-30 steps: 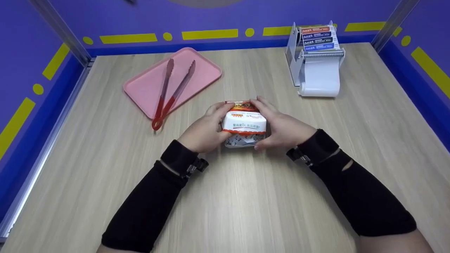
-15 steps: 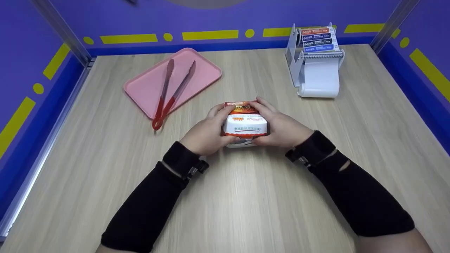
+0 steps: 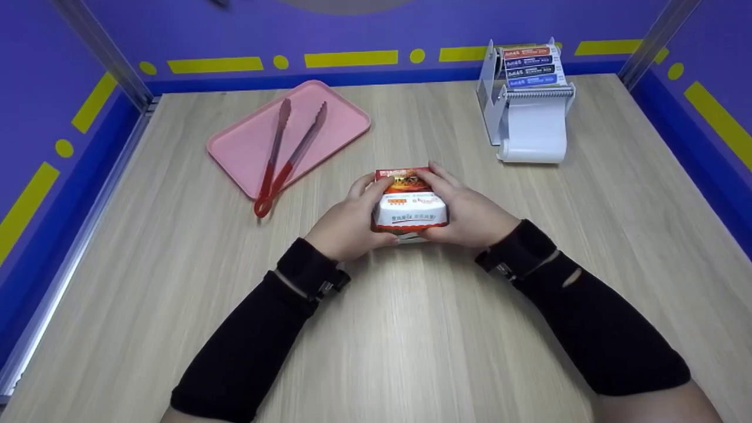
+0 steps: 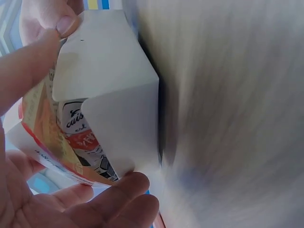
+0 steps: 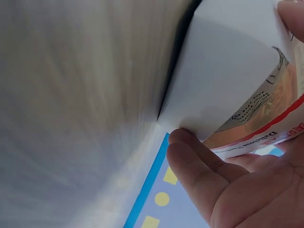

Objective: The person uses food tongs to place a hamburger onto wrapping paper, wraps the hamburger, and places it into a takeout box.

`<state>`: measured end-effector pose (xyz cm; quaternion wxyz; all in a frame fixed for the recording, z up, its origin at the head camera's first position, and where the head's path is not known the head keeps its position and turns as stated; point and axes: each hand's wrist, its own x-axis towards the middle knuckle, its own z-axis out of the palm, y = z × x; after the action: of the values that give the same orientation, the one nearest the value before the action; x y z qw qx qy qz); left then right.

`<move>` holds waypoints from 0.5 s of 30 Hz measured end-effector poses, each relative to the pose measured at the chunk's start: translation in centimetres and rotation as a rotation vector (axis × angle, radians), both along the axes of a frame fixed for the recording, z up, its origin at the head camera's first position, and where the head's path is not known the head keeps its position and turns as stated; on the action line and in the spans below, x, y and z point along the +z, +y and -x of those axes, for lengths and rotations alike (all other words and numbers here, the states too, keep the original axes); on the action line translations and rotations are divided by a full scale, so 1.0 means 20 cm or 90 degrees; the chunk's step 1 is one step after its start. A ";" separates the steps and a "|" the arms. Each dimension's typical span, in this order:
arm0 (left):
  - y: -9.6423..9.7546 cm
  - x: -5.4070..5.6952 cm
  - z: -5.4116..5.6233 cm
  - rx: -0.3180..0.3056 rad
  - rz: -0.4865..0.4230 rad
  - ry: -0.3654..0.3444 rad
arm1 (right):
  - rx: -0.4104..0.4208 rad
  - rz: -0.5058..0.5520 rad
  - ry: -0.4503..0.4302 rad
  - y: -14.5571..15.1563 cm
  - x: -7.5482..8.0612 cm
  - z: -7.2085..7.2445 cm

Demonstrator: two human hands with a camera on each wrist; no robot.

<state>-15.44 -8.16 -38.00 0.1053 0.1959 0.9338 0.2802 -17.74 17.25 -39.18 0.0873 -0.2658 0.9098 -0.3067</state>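
A white and red burger box (image 3: pixel 409 210) with a burger picture on its lid stands on the table between both hands in the head view. My left hand (image 3: pixel 349 226) grips its left side, fingers along the side and top, thumb at the front below the lid's edge. My right hand (image 3: pixel 474 217) holds the right side in the same way. In the left wrist view, a printed wrapper (image 4: pixel 78 121) shows through a gap between the box's white side and its lid. The right wrist view shows fingertips (image 5: pixel 183 137) against the white lower wall. What the wrapper covers is hidden.
Red-handled tongs (image 3: pixel 272 170) lie spread across a pink tray (image 3: pixel 229 144) at the back left. A white label dispenser (image 3: pixel 536 126) with several coloured label rolls stands at the back right. Blue walls with yellow marks (image 3: pixel 351 57) enclose the table.
The lid's front edge has come down and the lower part's patterned front is now mostly covered. My right thumb has moved up and in along the box's front. Tray, tongs and dispenser stay put.
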 end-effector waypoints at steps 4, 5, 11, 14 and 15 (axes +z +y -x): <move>0.01 -0.01 0.00 0.007 0.004 0.015 | 0.002 0.004 -0.004 0.00 0.00 0.00; 0.01 -0.01 0.00 0.009 0.006 0.018 | 0.003 0.003 -0.005 0.00 0.00 0.00; 0.02 -0.02 -0.01 0.014 0.013 0.041 | 0.011 -0.007 -0.010 0.00 0.00 0.00; 0.02 -0.02 -0.01 0.013 0.014 0.052 | 0.015 -0.011 -0.016 0.01 0.00 -0.01; 0.02 -0.02 -0.01 0.013 0.014 0.055 | 0.015 -0.012 -0.018 0.00 0.00 -0.01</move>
<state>-15.20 -7.75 -38.46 0.0646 0.1972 0.9425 0.2622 -17.57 17.34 -39.12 0.1063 -0.2715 0.9080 -0.3008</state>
